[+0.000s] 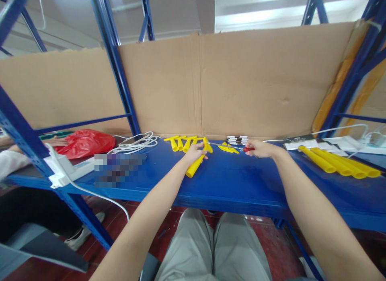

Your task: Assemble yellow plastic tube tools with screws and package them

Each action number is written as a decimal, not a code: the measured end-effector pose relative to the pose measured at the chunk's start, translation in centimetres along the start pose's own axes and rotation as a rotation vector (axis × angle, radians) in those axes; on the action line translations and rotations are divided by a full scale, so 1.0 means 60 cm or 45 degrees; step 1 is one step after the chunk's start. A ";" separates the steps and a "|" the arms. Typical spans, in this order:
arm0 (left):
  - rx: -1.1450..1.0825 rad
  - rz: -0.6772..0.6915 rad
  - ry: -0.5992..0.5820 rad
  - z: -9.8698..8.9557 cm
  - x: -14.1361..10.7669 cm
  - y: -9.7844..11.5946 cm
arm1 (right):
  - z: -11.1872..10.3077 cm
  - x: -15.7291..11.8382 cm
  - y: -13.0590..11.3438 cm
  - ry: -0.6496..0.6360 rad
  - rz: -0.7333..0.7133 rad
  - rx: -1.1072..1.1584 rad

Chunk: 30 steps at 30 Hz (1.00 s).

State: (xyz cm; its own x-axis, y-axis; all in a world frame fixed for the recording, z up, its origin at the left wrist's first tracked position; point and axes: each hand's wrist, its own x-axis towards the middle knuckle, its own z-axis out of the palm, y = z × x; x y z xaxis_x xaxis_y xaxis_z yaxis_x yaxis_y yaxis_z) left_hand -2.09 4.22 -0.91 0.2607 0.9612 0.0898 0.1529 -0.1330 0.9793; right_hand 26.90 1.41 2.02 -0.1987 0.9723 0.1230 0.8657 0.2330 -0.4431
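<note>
My left hand [195, 153] is wrapped round a yellow plastic tube [194, 168]; its open end points toward me and a yellow crosspiece [207, 145] shows at its far end. In my right hand [261, 148] is the red handle of a screwdriver [249, 149]. Its thin metal shaft runs left toward the crosspiece; whether the tip touches it I cannot tell. Between my hands lie some small flat yellow pieces [228, 148], behind the shaft. Left of my left hand several yellow T-shaped pieces [180, 143] lie in a row.
On the blue bench [235, 184], several yellow tubes [337, 162] lie at the right. White-and-black sticks [237, 140] rest against the cardboard wall [259, 83]. At left are a coiled white cable [140, 142], a power strip [72, 168] and a red bag [90, 143] under another person's hand [58, 141].
</note>
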 end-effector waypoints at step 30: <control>0.170 0.041 0.088 0.013 -0.019 0.017 | -0.007 -0.015 -0.046 0.155 0.020 -0.170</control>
State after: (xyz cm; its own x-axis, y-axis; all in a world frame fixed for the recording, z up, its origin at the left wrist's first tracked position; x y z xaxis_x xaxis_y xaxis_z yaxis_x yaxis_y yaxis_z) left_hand -1.48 2.78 -0.13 0.2017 0.9698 0.1373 0.2723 -0.1902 0.9432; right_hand 24.89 -0.13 3.47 -0.1344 0.9645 0.2274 0.9231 0.2053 -0.3252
